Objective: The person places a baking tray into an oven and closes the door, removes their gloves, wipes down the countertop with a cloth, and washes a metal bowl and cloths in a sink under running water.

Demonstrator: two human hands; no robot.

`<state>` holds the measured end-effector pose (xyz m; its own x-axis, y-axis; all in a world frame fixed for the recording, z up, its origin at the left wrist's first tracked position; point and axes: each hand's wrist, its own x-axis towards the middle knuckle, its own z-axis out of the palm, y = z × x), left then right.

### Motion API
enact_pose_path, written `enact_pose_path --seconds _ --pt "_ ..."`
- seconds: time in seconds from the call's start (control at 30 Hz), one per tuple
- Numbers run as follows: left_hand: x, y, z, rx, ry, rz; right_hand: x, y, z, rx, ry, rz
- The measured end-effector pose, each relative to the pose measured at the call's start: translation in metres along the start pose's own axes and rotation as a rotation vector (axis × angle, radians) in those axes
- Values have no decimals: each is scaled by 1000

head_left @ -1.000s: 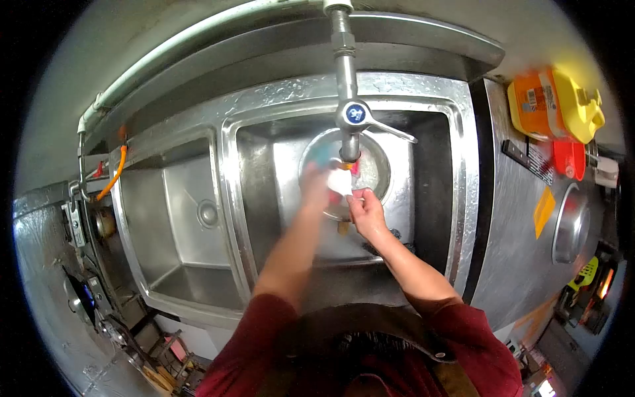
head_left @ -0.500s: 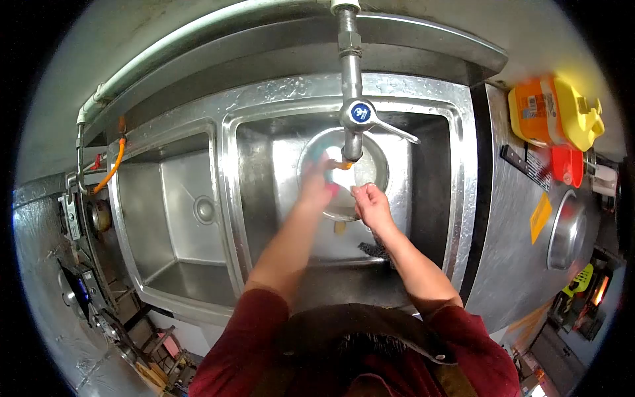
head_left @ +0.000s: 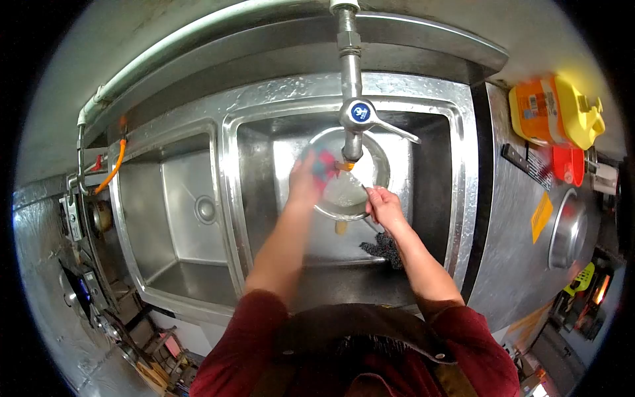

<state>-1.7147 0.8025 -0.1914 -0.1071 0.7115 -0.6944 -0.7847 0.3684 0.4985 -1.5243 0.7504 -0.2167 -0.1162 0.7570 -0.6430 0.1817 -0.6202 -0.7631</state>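
A round metal bowl (head_left: pixel 378 165) with cloudy water stands in the right sink basin under the faucet (head_left: pixel 353 142). My left hand (head_left: pixel 303 182), smeared by motion, is closed on a pink-and-teal cloth (head_left: pixel 323 169) over the bowl's left side. At the bowl's lower right rim, my right hand (head_left: pixel 385 206) has its fingers pinched together. A thin edge runs from those fingers toward the faucet mouth, but its kind is unclear. Below my right hand lies a dark mesh scrubber (head_left: pixel 385 249). A small tan piece (head_left: pixel 340 227) shows just under the bowl.
The left basin (head_left: pixel 192 198) has a round drain. On the right counter are a yellow jug (head_left: pixel 575 116), a black-handled slotted tool (head_left: pixel 526 164), a red container (head_left: pixel 567 165), an orange card (head_left: pixel 540 217) and a metal bowl (head_left: pixel 567 231). The faucet lever (head_left: pixel 395 131) points right.
My left hand has shifted slightly left with the cloth, which shows more plainly. My right hand has moved right and a little down, uncovering more of the bowl's water and the dark scrubber.
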Motion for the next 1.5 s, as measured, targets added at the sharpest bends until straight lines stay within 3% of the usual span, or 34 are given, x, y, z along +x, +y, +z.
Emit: enact_pose_path --seconds 0.03,0.07,0.1,0.17,0.23,0.3,0.37,0.47,0.57,0.6,0.63,0.67,0.7,0.77,0.83,0.87,0.9,0.97,1.03,1.1,1.13,1.17,1.2,1.23,1.27,1.3,1.37,1.4,1.43,1.47,1.5 --pt "-1 -6 -1 4 -4 -1 8 7 2 -20 100 -147" --pt "-3 -15 0 4 -16 -130 14 15 8 -248 195 -186" --pt "-7 -28 -2 5 -25 -260 10 5 20 -245 198 -185" --pt "-9 -65 -12 -119 -86 -302 -4 -24 40 -837 253 -417" --pt "-11 -82 -14 268 18 -108 -3 -12 46 -860 178 -297" --pt "5 -82 -25 244 45 -166 -19 -9 48 -899 323 -727" --pt "-3 -54 -8 515 129 36 -36 -7 38 -953 257 -693" --pt "4 -26 -3 347 218 -48 -49 -11 22 -969 230 -799" --pt "30 -41 -30 322 230 -102 -33 2 23 -865 294 -820" --pt "14 -35 -13 66 134 -220 -25 1 25 -822 288 -917" --pt "7 -47 0 -69 -76 -188 -11 2 27 -874 214 -906" --pt "13 -67 -19 65 -28 -163 -5 -6 36 -980 158 -732" --pt "-9 -57 0 47 -159 -385 -8 -20 42 -1104 211 -638" --pt "9 -62 -20 73 -211 -353 6 -12 48 -944 177 -576" --pt "7 -49 -11 150 -147 -156 -16 -26 54 -295 248 -467" --pt "14 -57 -17 230 -7 -114 -17 -24 54 -195 112 -321" --pt "3 -45 3 306 154 -59 -17 -23 53 -192 88 -325" --pt "63 -70 -62 653 23 98 -15 -22 50 -410 46 -236" --pt "25 -52 -14 738 235 213 12 -12 41 -335 95 -51" --pt "12 -54 -16 843 111 221 -9 -63 36 132 236 75" --pt "4 -53 -17 844 134 232 16 -37 37 128 150 60" --pt "-5 -54 -16 813 101 109 41 -10 38 126 71 47" --pt "-15 -55 -14 779 58 -18 20 -59 31 249 35 380" --pt "-24 -57 -13 744 12 -146 39 -41 31 251 31 382" --pt "-32 -60 -15 705 -36 -274 66 -10 33 278 116 173" --pt "-23 -83 -45 985 -27 -79 64 -19 28 342 163 122" --pt "-43 -68 -44 984 -155 -316 78 -16 20 570 173 36" --pt "-48 -65 -45 984 -152 -315 63 -35 14 626 167 75" --pt "-52 -62 -46 872 -4 -278 47 -55 8 681 160 114" --pt "-56 -58 -45 754 144 -240 44 -51 1 542 191 99" --pt "-60 -44 -39 594 69 -180 38 -47 -8 277 267 87"
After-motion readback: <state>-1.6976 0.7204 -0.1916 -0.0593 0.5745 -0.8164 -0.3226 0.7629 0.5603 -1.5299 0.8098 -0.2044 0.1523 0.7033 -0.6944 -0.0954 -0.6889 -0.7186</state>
